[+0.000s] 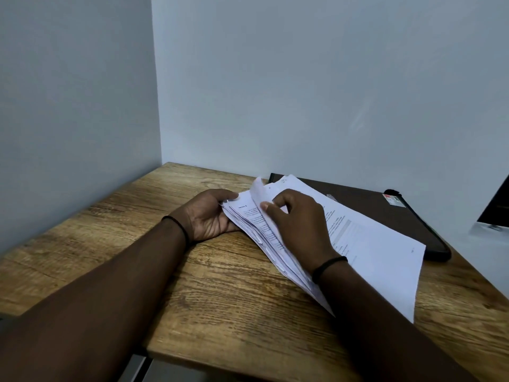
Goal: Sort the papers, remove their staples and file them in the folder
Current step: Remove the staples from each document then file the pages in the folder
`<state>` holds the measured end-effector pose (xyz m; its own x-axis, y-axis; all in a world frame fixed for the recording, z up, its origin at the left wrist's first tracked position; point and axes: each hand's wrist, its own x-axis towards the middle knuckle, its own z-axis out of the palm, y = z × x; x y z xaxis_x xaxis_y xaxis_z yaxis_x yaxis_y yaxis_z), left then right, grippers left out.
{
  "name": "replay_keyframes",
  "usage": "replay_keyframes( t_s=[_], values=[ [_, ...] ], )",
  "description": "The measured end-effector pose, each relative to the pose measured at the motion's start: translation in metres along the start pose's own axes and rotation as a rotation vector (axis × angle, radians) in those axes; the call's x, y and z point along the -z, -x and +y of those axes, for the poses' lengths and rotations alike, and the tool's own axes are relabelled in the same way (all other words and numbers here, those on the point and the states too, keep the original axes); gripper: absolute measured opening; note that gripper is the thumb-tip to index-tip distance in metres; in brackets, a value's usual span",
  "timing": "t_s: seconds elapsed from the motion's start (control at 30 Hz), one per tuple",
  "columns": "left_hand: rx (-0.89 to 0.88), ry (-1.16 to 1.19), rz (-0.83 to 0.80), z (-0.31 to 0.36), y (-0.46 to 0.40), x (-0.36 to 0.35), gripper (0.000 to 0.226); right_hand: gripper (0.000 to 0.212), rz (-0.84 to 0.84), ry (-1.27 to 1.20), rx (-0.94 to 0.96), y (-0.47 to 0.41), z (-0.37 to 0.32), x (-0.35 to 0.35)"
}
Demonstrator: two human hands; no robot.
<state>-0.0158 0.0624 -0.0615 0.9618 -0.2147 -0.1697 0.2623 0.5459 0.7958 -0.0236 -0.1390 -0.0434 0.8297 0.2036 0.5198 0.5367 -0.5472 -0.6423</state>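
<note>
Step in hand: sorting, judged from the fanned edges of the stack of papers (275, 238); leafing through sheets, no staple yet visibly worked on.
Progress: early by the look of it; folder (385, 213) closed, nothing filed.
Next move: likely separating one stapled set from the stack, then finding its staple; calls for lifting only the top leaves without dragging the loose ones beneath.
Staples: too small to make out.
Left hand (209, 216): at the left edge of the stack, palm turned up, fingers curled under the near corner and thumb on top, clamping the lower sheets.
Right hand (297, 224): on top of the stack, thumb and fingers pinching the lifted top sheets (371, 244), peeling them toward the right.
Grip width: left narrow, closed onto the paper edge; right loosely bent, contact at thumb tip and fingertips only.
Stack of papers: on the wooden desk (220, 299), its far right part overlapping the folder.
Folder: dark, flat, behind and to the right of the stack, against the wall.
Red-and-white sticker (392, 198): on the folder's far corner, right of the stack.
Dark screen edge (495, 205): far right of the stack, only partly in view.
Risk: loose sheets sliding out of order while turned.
</note>
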Motion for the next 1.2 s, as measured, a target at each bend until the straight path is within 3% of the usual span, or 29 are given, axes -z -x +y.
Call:
replay_keyframes(
  t_s=[0.03,0.13,0.27,0.33,0.47,0.57,0.73,0.83,0.97,1.2],
  values=[
    [-0.001,-0.003,0.009,0.000,-0.001,0.000,0.045,0.010,0.011,0.012,0.005,0.000,0.000,0.002],
    [-0.005,-0.011,0.023,0.000,-0.002,0.001,0.045,0.041,0.018,0.128,0.095,-0.001,-0.001,0.005],
    [-0.011,0.007,0.002,-0.001,-0.001,-0.001,0.044,0.030,-0.137,0.332,0.242,0.002,-0.005,0.002],
    [-0.011,0.015,-0.021,-0.001,0.000,-0.003,0.044,0.035,-0.245,0.476,0.287,0.007,-0.011,-0.003],
    [-0.013,0.036,-0.030,-0.001,0.002,-0.006,0.044,0.031,-0.193,0.636,0.370,0.006,-0.018,-0.012],
    [-0.015,0.039,-0.031,-0.001,0.003,-0.006,0.040,0.028,-0.148,0.529,0.261,0.005,-0.016,-0.012],
    [-0.010,0.031,-0.065,-0.001,0.002,-0.005,0.048,0.033,-0.008,0.088,0.032,0.001,-0.005,-0.005],
    [-0.005,0.029,-0.047,-0.001,0.001,-0.003,0.046,0.027,0.032,0.036,-0.014,-0.003,0.001,0.000],
    [-0.015,-0.001,-0.016,0.000,0.002,-0.004,0.043,0.036,-0.034,-0.110,-0.048,-0.001,0.002,0.001],
    [-0.027,-0.018,0.004,-0.001,0.004,-0.006,0.042,0.028,-0.052,-0.150,-0.047,-0.002,0.003,0.000]
  ],
)
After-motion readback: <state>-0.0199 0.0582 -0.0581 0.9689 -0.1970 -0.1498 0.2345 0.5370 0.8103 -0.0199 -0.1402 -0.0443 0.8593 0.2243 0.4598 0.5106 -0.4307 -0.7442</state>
